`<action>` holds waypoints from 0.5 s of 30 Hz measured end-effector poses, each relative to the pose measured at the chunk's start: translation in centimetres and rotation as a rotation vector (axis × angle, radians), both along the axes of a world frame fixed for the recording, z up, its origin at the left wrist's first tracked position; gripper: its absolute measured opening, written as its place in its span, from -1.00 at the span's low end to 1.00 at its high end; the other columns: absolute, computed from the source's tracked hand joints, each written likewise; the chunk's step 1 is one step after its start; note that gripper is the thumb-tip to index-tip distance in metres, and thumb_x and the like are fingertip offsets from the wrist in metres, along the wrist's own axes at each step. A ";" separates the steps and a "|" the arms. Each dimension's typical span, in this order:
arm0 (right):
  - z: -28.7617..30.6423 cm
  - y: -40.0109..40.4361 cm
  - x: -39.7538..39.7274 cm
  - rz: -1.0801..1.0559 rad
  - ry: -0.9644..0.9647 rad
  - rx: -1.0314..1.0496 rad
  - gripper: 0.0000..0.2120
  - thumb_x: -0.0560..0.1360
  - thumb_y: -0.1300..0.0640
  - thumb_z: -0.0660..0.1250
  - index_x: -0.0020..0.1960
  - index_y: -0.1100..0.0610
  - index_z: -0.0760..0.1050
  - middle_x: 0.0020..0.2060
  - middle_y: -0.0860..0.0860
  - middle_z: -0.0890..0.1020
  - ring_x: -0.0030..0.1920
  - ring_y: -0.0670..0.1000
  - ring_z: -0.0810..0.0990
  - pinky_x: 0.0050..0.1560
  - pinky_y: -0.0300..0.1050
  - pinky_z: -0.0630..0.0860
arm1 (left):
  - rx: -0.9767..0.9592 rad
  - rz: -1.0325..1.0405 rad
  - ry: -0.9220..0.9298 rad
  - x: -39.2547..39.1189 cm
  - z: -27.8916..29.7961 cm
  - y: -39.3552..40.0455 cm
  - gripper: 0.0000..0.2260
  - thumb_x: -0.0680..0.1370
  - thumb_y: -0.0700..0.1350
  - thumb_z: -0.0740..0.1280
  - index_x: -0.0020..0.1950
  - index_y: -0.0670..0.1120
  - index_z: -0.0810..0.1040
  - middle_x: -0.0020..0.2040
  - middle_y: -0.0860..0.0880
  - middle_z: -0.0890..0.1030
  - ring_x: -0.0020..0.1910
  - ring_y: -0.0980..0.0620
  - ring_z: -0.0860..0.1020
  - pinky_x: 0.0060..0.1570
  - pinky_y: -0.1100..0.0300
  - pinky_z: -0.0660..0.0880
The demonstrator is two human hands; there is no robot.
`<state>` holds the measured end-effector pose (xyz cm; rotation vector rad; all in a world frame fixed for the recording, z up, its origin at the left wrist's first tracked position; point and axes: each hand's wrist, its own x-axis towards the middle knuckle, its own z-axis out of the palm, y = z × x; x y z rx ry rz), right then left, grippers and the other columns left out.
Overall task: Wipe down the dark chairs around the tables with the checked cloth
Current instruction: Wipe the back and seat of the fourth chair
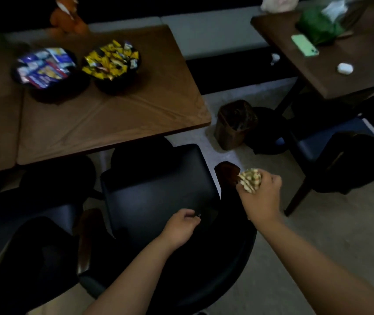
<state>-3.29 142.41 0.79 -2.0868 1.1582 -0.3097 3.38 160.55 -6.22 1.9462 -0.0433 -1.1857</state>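
Wiping the chair (158,192) | right hand (261,196) grip bunches cloth (249,179) at the armrest (227,172), seat lying to its left | left hand (180,227) curled on the seat edge, nearer

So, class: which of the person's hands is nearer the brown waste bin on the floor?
The right hand, gripping the checked cloth, is just below the brown waste bin; the left hand rests further off on the dark chair.

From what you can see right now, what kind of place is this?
Probably a cafe or staff lounge: wooden tables with dark chairs tucked under, two bowls of wrapped snacks, and a cushioned bench along the far side.
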 end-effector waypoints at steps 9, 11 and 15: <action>11.6 8.3 -4.0 0.104 -0.383 0.411 -0.81 0.43 0.11 0.44 -0.03 0.08 0.48 -0.16 0.00 0.60 -0.13 -0.02 0.58 -0.20 -0.15 0.45 | -0.336 0.308 -0.178 -7.0 14.0 4.0 -0.86 0.58 -0.12 0.30 0.13 0.05 0.52 0.06 0.03 0.65 0.04 0.10 0.62 -0.11 0.29 0.45; 14.5 10.4 -5.7 0.201 -0.439 0.432 -0.82 0.43 0.11 0.45 -0.03 0.09 0.49 -0.17 0.02 0.61 -0.14 -0.02 0.59 -0.18 -0.14 0.47 | -0.409 0.318 -0.205 -9.4 17.1 4.9 -0.84 0.59 -0.12 0.30 0.15 0.05 0.54 0.05 0.06 0.65 0.02 0.13 0.62 -0.09 0.26 0.46; 19.8 13.6 -8.4 0.316 -0.557 0.468 -0.81 0.43 0.10 0.45 -0.03 0.07 0.48 -0.16 0.02 0.61 -0.12 0.01 0.60 -0.10 -0.07 0.52 | -0.538 0.337 -0.261 -13.3 23.1 7.4 -0.85 0.59 -0.12 0.30 0.11 0.09 0.56 0.03 0.07 0.64 0.01 0.12 0.61 0.00 0.18 0.53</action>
